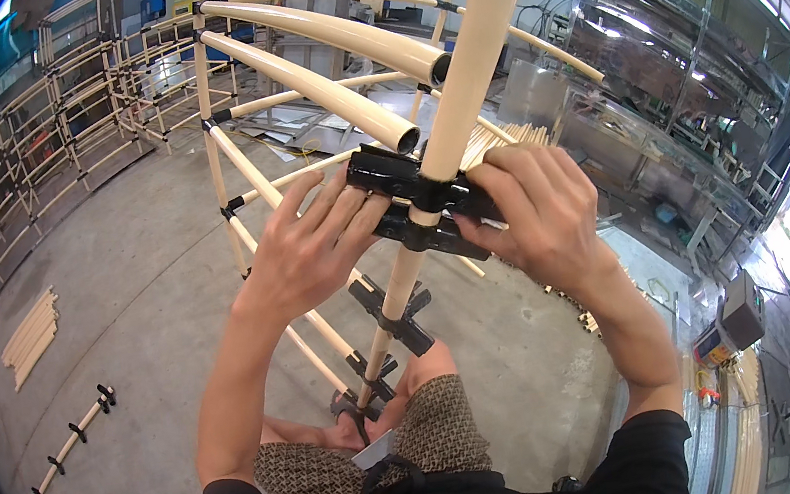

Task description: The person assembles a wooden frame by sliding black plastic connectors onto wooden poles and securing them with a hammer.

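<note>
Here, tubes (32,336) lay on the floor at far left. Your left hand (305,250) was closed on the left end of the black joint (385,176), which sat around the tan pole (478,43) (a lower joint (396,328) clasped it too). Your right hand (548,210) gripped the black joint's right end, thumb below, fingers above.

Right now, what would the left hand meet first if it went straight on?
The black joint, which the left hand already seems to touch; beyond that, probably the upright tube, though depth is hard to judge.
</note>
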{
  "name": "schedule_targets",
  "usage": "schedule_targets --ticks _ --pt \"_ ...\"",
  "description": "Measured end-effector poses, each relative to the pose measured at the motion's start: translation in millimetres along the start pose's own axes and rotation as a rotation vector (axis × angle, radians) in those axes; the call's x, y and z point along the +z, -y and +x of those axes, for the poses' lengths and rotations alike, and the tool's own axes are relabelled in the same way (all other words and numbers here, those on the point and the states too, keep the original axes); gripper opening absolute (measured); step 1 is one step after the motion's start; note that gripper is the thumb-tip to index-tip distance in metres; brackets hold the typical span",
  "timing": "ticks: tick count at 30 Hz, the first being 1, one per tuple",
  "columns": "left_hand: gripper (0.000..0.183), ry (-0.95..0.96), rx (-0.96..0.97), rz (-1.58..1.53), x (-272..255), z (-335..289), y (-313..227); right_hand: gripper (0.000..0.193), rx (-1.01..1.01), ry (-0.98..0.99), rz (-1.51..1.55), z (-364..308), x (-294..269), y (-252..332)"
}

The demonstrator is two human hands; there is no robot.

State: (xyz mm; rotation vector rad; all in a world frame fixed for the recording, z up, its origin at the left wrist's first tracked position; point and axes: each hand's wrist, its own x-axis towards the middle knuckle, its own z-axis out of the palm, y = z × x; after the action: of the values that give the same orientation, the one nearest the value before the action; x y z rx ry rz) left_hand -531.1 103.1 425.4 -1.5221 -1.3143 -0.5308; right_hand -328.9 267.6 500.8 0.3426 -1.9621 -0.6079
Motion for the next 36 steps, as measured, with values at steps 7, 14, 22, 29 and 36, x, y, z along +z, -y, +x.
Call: schedule_targets --ticks 7,14,22,29,36 --pt "0.054 0.051 0.02 0.004 -6 6 1 0.041 0.003 -0.047 -0.034 4 0 -3" --pt "0.049 -0.003 0.037 -0.076 7 -3 4 0.035 -0.01 -0.089 -0.092 3 0 -4" --pt "0.05 -0.159 0.055 -0.065 8 5 7 0.039 0.034 -0.152 -0.005 -5 8 -14" --pt "0.038 -0.116 -0.011 -0.042 5 4 6 0.04 -0.024 -0.056 -0.049 13 -9 -5" --pt "0.036 -0.091 0.02 -0.031 2 11 6 0.04 0.038 -0.084 0.043 -4 -4 -20"
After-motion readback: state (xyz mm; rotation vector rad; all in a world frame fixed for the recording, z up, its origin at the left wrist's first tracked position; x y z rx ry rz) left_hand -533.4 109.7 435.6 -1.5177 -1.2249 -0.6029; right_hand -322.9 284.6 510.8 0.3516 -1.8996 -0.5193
